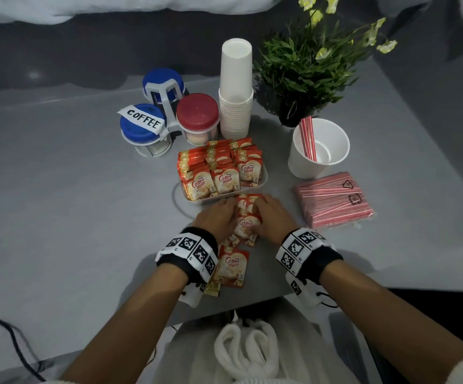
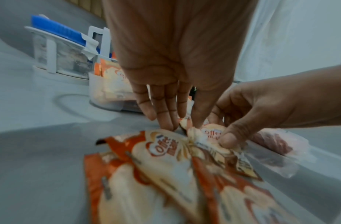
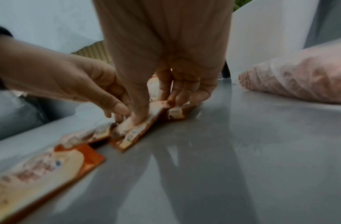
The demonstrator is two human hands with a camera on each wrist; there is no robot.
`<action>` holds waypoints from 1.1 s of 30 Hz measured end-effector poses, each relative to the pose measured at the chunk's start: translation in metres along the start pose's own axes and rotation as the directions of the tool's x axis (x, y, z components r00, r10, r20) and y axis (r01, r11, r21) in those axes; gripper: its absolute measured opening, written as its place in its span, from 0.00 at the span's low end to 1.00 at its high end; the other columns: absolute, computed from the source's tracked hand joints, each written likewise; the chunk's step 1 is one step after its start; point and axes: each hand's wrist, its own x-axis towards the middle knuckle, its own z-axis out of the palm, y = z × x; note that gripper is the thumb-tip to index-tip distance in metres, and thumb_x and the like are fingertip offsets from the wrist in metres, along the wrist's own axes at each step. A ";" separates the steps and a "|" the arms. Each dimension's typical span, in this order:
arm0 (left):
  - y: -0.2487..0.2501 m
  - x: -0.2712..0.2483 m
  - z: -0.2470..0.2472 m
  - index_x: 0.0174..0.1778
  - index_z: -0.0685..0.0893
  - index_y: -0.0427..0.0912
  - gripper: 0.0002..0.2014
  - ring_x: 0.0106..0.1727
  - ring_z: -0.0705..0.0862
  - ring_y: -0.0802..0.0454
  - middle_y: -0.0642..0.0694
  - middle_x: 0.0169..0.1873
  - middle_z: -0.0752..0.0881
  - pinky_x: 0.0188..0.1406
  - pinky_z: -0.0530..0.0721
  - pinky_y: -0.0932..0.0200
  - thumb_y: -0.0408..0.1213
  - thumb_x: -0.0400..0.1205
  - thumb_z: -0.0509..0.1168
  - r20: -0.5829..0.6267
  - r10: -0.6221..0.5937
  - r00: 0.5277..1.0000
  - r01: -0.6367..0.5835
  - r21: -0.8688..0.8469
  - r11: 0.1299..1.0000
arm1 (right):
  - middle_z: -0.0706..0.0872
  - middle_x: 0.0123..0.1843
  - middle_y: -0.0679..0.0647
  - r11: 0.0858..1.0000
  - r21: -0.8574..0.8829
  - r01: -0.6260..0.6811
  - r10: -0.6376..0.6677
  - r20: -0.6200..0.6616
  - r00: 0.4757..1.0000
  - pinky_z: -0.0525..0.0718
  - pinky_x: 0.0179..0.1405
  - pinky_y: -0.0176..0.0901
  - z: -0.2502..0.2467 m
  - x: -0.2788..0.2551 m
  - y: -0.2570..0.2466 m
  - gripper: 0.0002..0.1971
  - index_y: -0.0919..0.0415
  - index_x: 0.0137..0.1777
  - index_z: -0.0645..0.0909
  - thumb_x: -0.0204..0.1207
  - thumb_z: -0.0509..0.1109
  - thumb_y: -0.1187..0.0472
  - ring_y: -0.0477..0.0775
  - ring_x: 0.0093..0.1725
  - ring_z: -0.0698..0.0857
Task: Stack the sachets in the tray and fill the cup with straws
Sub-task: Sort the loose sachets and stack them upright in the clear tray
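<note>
Orange-and-cream Coffee-mate sachets stand packed in the white tray (image 1: 264,180). A small pile of loose sachets (image 1: 246,220) lies on the table just in front of it, between both hands. My right hand (image 1: 262,210) pinches this pile, thumb (image 3: 136,119) on top and fingers (image 3: 185,92) curled on the far side. My left hand (image 1: 226,214) has straight fingers (image 2: 166,119) whose tips touch the table and the pile's left edge. Another sachet (image 1: 232,266) lies flat near my left wrist. The white cup (image 1: 319,162) at the right holds a few red-striped straws (image 1: 307,138).
A clear pack of striped straws (image 1: 335,200) lies right of my hands. Behind the tray stand a rack of lidded jars (image 1: 169,115), one labelled COFFEE, a stack of paper cups (image 1: 235,87) and a potted plant (image 1: 305,67). The table's near edge runs under my wrists.
</note>
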 end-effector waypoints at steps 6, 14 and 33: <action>0.005 0.001 -0.001 0.68 0.70 0.36 0.20 0.64 0.79 0.40 0.37 0.62 0.81 0.60 0.76 0.52 0.34 0.80 0.63 0.021 -0.038 0.999 0.040 -0.122 0.992 | 0.80 0.57 0.61 0.995 0.095 -0.028 0.028 0.004 1.000 0.74 0.50 0.46 0.003 -0.004 0.001 0.10 0.62 0.51 0.74 0.73 0.70 0.62 0.62 0.58 0.79; 0.004 0.006 0.011 0.54 0.78 0.36 0.15 0.60 0.78 0.41 0.38 0.58 0.79 0.59 0.79 0.47 0.37 0.75 0.70 0.078 -0.113 0.991 0.114 -0.005 0.993 | 0.73 0.63 0.60 0.998 0.037 -0.044 0.045 -0.033 0.998 0.76 0.60 0.51 0.014 -0.012 0.002 0.15 0.64 0.54 0.77 0.71 0.73 0.58 0.61 0.63 0.73; 0.002 -0.002 -0.023 0.52 0.78 0.36 0.08 0.49 0.82 0.45 0.38 0.45 0.84 0.48 0.79 0.56 0.25 0.78 0.64 -0.209 -0.229 0.951 0.063 -0.595 0.801 | 0.68 0.71 0.60 0.991 0.004 -0.135 0.135 -0.086 0.987 0.64 0.74 0.52 -0.003 -0.001 0.019 0.32 0.59 0.72 0.69 0.70 0.73 0.48 0.61 0.74 0.64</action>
